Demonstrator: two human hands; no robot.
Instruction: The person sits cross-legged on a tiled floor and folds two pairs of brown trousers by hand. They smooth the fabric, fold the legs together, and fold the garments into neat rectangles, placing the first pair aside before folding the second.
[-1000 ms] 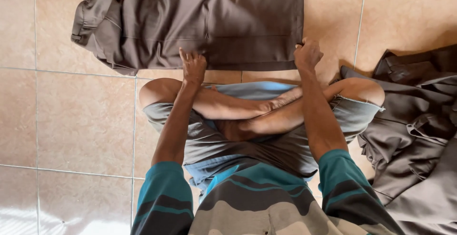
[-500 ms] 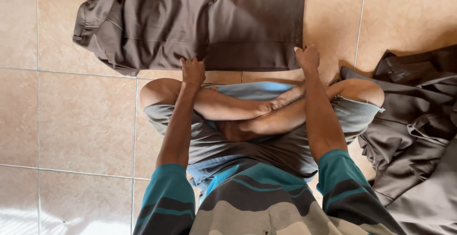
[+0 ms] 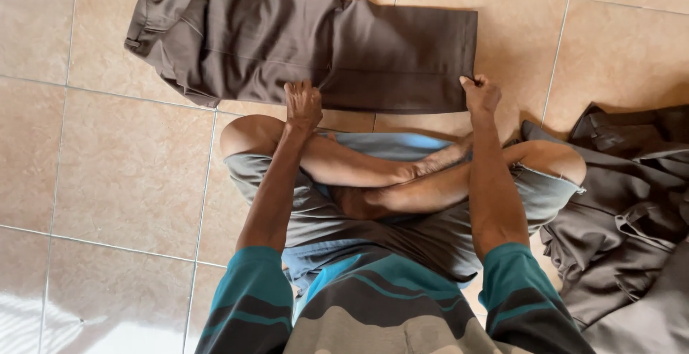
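A pair of dark brown trousers (image 3: 301, 45) lies folded on the tiled floor in front of my crossed legs, waistband to the left. My left hand (image 3: 303, 103) rests on the near edge of the trousers around their middle, fingers curled on the cloth. My right hand (image 3: 479, 94) pinches the near right corner of the folded leg end. Both arms reach forward over my knees.
A heap of more dark brown garments (image 3: 631, 203) lies on the floor at my right, beside my right knee. Beige floor tiles (image 3: 93, 160) spread to the left and beyond the trousers.
Both hands have stayed on the near edge of the trousers; the left hand shifted slightly along it. The cloth looks a little flatter.
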